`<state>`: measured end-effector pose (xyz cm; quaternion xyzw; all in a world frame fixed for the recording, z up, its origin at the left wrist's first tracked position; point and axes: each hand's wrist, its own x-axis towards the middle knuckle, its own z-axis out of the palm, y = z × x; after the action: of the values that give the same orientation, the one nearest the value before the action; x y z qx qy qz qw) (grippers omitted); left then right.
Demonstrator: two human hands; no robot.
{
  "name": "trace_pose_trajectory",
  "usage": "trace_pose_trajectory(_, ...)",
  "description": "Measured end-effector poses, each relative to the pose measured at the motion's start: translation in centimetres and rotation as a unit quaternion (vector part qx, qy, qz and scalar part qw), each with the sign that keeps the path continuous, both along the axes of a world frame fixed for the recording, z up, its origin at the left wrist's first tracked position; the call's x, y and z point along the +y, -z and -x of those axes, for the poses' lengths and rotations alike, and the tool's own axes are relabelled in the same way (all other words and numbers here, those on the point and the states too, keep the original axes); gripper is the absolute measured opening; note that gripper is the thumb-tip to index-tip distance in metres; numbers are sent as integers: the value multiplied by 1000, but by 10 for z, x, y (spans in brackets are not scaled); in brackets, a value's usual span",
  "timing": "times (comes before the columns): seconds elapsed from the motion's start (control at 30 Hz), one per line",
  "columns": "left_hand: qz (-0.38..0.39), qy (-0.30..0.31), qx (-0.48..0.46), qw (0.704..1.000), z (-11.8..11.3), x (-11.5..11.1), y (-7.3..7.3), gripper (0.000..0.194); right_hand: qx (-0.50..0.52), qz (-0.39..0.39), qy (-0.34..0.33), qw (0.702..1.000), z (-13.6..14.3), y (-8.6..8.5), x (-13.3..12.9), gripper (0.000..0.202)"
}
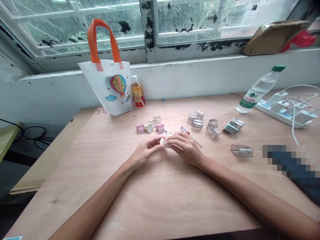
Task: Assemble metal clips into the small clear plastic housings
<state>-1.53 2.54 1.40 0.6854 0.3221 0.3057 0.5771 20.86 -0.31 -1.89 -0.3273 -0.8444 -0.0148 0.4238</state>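
A small white plastic piece point(163, 143) is held between my two hands, just above the table. My left hand point(146, 149) pinches it from the left with thumb and fingers. The fingers of my right hand point(186, 147) close on it from the right and partly cover it. Just beyond my fingertips lie tiny pale parts point(166, 132), too small to name. A screwdriver point(192, 136) with a clear and red handle lies beyond my right hand. Small pink point(140, 128) and cream point(149, 127) plastic pieces stand behind my left hand.
Clear grey plastic shells point(213, 129) are grouped at the right, with a single shell point(241, 151) nearer. A white bag point(107, 88), a drink bottle point(137, 93), a tilted water bottle point(260, 90) and a power strip point(282, 115) stand toward the wall. A blurred-out patch covers the right edge.
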Motion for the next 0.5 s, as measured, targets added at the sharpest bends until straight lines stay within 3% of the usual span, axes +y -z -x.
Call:
trace_pose_trajectory(0.17, 20, -101, -16, 995, 3, 4, 5, 48, -55, -32, 177, 982, -20, 2, 0, 50)
trace_pose_trajectory(0.3, 52, -123, -55, 990, 5, 8, 11, 45, -26, -46, 345, 937, -64, -2, 7, 37)
trace_pose_trajectory(0.4, 64, -125, -73, 987, 5, 8, 12, 44, -59, 20, 433, 899, -101, -2, 14, 30)
trace_pose_trajectory(0.5, 64, -130, -69, 987, 5, 7, 9, 47, -102, 102, 462, 875, -129, 1, 17, 29)
